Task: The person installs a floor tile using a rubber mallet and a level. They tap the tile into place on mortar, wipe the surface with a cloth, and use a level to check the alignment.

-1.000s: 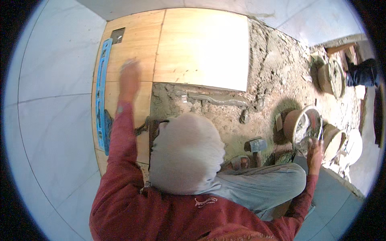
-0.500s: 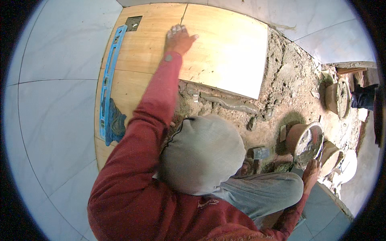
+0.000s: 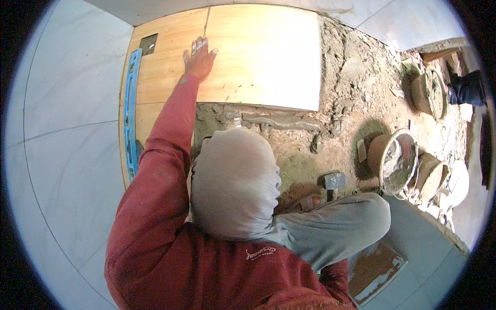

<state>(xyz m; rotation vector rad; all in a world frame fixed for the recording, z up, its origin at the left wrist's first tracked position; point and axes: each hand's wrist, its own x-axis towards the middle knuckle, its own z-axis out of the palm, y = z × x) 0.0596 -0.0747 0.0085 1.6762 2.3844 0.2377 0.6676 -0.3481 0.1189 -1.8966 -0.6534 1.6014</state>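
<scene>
My left hand [image 3: 200, 61] lies flat on the wood-look floor tiles [image 3: 248, 67], fingers stretched out toward the dark joint between two of them. Its fingertips are dusted pale. My right hand is out of sight; only its red sleeve [image 3: 335, 281] shows, bent down behind my raised knee. By the left wall a blue spirit level [image 3: 132, 111] rests on the tiles, partly over a dark cloth [image 3: 139, 148]. Along the tiles' near edge runs a ridge of wet mortar [image 3: 287, 122].
Rough mortar ground [image 3: 351, 67] borders the tiles. On the right stand a mortar bucket [image 3: 380, 157], a second bucket [image 3: 431, 178] and a farther one [image 3: 424, 95] beside another person's dark-clothed leg [image 3: 465, 88]. A mallet [image 3: 333, 181] stands near my foot. A smeared board [image 3: 374, 271] lies lower right.
My right hand has drawn back from the bucket rim and gone out of sight behind my leg. The view has shifted, uncovering the smeared board. My left hand stays on the tiles.
</scene>
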